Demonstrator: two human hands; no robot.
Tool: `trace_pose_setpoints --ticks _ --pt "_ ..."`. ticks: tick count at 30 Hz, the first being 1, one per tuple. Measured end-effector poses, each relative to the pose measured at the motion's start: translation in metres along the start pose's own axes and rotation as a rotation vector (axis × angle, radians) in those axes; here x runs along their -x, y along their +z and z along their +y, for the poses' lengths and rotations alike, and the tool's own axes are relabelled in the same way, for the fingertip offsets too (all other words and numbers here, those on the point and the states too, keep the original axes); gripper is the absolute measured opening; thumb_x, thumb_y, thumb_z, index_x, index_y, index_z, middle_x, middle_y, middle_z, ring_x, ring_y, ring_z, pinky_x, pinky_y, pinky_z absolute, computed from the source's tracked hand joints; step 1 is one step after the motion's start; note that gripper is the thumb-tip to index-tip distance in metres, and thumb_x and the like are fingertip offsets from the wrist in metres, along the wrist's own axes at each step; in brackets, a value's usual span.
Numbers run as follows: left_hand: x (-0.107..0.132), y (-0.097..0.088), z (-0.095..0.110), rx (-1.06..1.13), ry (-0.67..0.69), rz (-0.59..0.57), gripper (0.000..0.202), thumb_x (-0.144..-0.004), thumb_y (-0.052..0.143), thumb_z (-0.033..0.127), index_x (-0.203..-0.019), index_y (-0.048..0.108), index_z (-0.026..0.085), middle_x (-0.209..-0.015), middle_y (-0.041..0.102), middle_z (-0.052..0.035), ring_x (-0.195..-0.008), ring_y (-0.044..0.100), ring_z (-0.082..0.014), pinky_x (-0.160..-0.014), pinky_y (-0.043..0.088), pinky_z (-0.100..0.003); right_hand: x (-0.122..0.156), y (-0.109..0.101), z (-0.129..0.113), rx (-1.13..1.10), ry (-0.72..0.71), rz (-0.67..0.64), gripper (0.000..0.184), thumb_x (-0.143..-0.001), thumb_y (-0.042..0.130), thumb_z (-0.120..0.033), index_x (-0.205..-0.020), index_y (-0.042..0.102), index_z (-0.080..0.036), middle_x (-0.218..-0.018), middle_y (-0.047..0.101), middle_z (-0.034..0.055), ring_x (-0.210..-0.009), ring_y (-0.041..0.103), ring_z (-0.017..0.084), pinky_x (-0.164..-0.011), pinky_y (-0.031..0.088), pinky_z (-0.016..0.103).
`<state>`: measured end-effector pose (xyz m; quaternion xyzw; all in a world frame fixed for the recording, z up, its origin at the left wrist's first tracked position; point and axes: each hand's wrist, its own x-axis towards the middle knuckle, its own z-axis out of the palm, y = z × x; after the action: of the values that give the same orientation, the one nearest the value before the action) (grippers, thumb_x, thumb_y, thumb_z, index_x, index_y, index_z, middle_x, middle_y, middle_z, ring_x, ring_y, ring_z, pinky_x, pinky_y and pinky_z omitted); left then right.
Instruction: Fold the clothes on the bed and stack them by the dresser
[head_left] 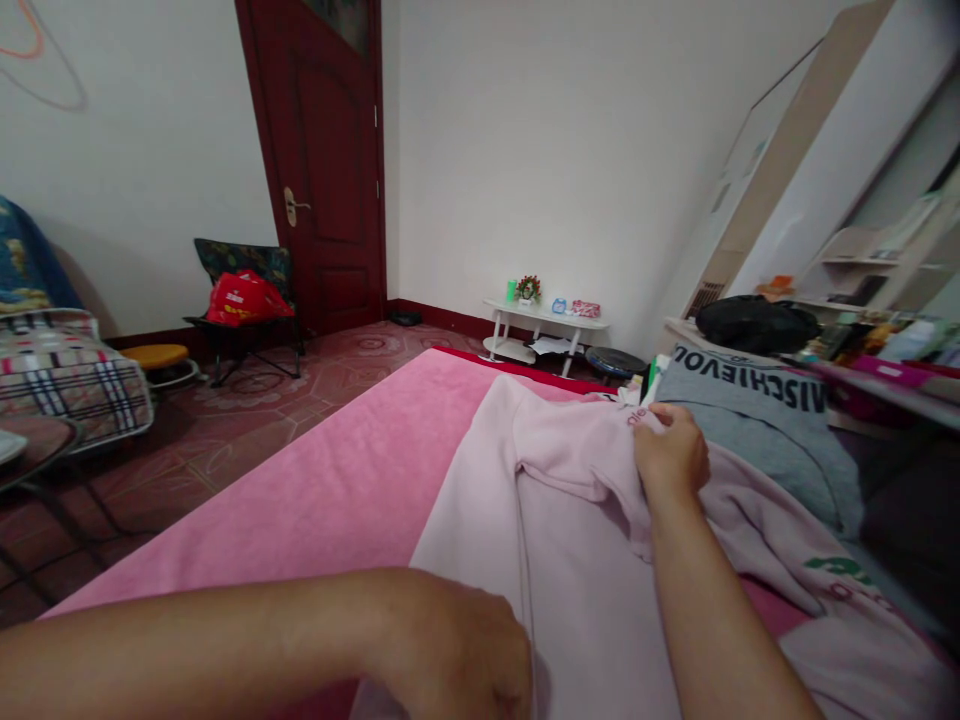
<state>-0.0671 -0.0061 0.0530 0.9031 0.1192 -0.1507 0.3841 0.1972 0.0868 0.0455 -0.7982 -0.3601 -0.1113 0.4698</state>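
A pale pink sweatshirt (592, 540) lies spread over the pink bedcover (322, 450), with lettering near its far part and a green print at the right. My right hand (675, 450) pinches a fold of this cloth beside the lettering, lifting it slightly. At the bottom of the view, my left hand (457, 645) rests on the sweatshirt's left side. Its fingers are curled inward over the fabric, and their tips are mostly hidden. Behind my right hand lies a grey garment (750, 410) with dark letters.
Right of the bed, a cluttered desk (885, 345) carries a black bag (757, 322). A low white table (547, 315) holds small items by the far wall. A camping chair (244, 260) with a red bag (246, 298) stands near the dark red door (330, 180).
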Motion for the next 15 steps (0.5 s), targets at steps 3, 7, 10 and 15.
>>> trace_pose_setpoints --ticks 3,7,10,15 --pt "-0.022 -0.012 -0.018 -0.217 -0.215 0.376 0.026 -0.082 0.052 0.031 -0.060 0.059 0.019 -0.059 0.062 -0.0049 -0.056 0.060 -0.0199 -0.054 0.044 -0.029 0.008 -0.007 -0.015 -0.020 -0.239 0.142 0.039 -0.071 0.049 -0.016 -0.107 0.062 -0.022 -0.117 0.059 0.0106 -0.108 0.052 0.030 -0.089 0.040 0.042" --pt "-0.041 -0.021 -0.049 -0.388 -0.349 0.967 0.030 -0.087 0.047 0.028 -0.111 0.060 0.015 -0.110 0.062 -0.0138 -0.101 0.059 -0.0269 -0.085 0.048 -0.038 0.027 -0.005 -0.045 -0.220 -0.528 -0.022 0.028 -0.076 0.043 -0.015 -0.095 0.063 -0.019 -0.102 0.063 0.0088 -0.100 0.057 0.023 -0.093 0.040 0.034" --pt "-0.051 -0.010 -0.068 -0.357 -0.342 1.030 0.050 -0.087 0.051 0.038 -0.130 0.047 0.012 -0.132 0.047 -0.0181 -0.122 0.045 -0.0304 -0.102 0.038 -0.043 0.039 0.020 -0.046 -0.314 -0.498 -0.230 0.026 -0.075 0.046 -0.019 -0.094 0.063 -0.018 -0.101 0.065 0.0094 -0.097 0.060 0.022 -0.090 0.044 0.033" --pt "-0.058 0.006 -0.076 -0.365 -0.306 0.963 0.042 -0.089 0.047 0.040 -0.123 0.053 0.015 -0.143 0.035 -0.0178 -0.131 0.034 -0.0343 -0.110 0.026 -0.052 0.034 0.081 -0.022 -0.274 -0.194 -0.448 0.039 -0.073 0.049 -0.027 -0.109 0.059 -0.017 -0.104 0.067 0.0095 -0.086 0.065 0.023 -0.075 0.052 0.032"
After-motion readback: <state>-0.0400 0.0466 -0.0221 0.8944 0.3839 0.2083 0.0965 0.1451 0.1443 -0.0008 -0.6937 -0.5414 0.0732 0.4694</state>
